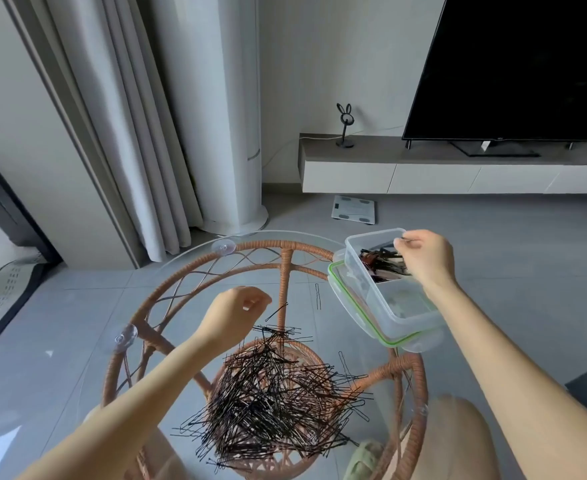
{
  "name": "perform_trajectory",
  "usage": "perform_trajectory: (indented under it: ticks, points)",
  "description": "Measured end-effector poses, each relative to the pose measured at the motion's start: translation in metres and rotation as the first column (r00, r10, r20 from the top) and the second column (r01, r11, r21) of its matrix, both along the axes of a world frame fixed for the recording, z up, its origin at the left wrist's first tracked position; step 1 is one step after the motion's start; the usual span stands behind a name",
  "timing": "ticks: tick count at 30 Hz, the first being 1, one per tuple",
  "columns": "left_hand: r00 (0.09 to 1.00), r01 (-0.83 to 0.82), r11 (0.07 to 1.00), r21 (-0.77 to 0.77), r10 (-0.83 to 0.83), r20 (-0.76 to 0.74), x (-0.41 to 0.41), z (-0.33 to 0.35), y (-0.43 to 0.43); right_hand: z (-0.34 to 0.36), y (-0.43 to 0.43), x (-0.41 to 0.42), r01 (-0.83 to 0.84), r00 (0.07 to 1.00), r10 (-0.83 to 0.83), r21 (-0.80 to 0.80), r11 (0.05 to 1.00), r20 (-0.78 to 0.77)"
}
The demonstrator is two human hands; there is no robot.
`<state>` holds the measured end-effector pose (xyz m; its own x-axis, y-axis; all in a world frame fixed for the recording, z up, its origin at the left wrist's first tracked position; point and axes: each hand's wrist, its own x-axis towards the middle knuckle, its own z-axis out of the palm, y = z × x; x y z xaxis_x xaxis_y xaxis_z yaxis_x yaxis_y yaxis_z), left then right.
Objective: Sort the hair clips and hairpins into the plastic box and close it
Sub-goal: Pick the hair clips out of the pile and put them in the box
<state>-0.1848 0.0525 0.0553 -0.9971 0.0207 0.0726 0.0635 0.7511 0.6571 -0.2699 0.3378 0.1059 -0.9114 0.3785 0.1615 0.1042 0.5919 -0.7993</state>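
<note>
Head view: right hand [423, 256] pinches pin [404, 240] over box [371, 236] (far compartment); left hand [236, 313] curled beside pile [274, 393], hold unclear.

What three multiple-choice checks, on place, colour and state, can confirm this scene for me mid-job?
1. Where does the plastic box stand?
A. On the floor.
B. On its lid, at the glass table's right edge.
C. On the TV bench.

2. What colour is the lid's seal?
A. Red.
B. Blue.
C. Green.

3. What state is the box in?
A. Open.
B. Lidded.
C. Upturned.

Answers:
1 B, the box rests on the lid atop the glass.
2 C, a green strip rims the lid.
3 A, its compartments are uncovered, with the lid beneath.
</note>
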Motion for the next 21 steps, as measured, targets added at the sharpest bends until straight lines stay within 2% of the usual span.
perform_trajectory:
  ticks: [2,4,5,7,9,10,12,14,16,18,21]
  points:
    - [0.999,-0.032,0.998,-0.051,0.032,-0.003,0.003,-0.009,-0.006,-0.006,-0.005,0.008,-0.042,0.998,0.051,0.221,0.974,-0.036]
    - [0.999,-0.030,0.993,-0.116,0.028,-0.019,0.008,-0.020,-0.013,-0.015,-0.011,0.024,-0.070,0.989,0.109,0.347,0.935,-0.095]
    - [0.999,-0.024,0.989,-0.147,0.021,-0.025,0.009,-0.025,-0.016,-0.020,-0.013,0.031,-0.088,0.988,0.131,0.405,0.910,-0.081]
    - [1.000,0.006,0.979,-0.202,-0.010,-0.018,0.007,-0.034,-0.017,-0.031,-0.015,0.046,-0.169,0.985,0.166,0.526,0.834,0.053]
    - [0.997,0.080,0.961,-0.265,-0.081,0.006,-0.002,-0.039,-0.009,-0.038,-0.016,0.059,-0.249,0.968,0.181,0.597,0.763,0.173]
    - [0.991,0.129,0.945,-0.300,-0.130,0.020,-0.009,-0.041,-0.001,-0.039,-0.017,0.064,-0.259,0.966,0.187,0.615,0.745,0.180]
    - [0.972,0.231,0.900,-0.369,-0.228,0.052,-0.028,-0.044,0.022,-0.039,-0.019,0.076,-0.218,0.970,0.233,0.663,0.716,0.067]
    - [0.953,0.299,0.859,-0.416,-0.286,0.095,-0.049,-0.046,0.045,-0.040,-0.023,0.092,-0.207,0.927,0.359,0.649,0.732,-0.110]
    - [0.942,0.334,0.831,-0.445,-0.303,0.142,-0.066,-0.049,0.062,-0.052,-0.031,0.113,-0.310,0.859,0.491,0.620,0.721,-0.143]
    - [0.926,0.376,0.806,-0.457,-0.331,0.180,-0.074,-0.054,0.069,-0.075,-0.039,0.131,-0.450,0.841,0.542,0.571,0.687,0.010]
    - [0.893,0.448,0.797,-0.405,-0.414,0.176,-0.066,-0.062,0.068,-0.112,-0.049,0.145,-0.571,0.818,0.540,0.400,0.717,0.200]
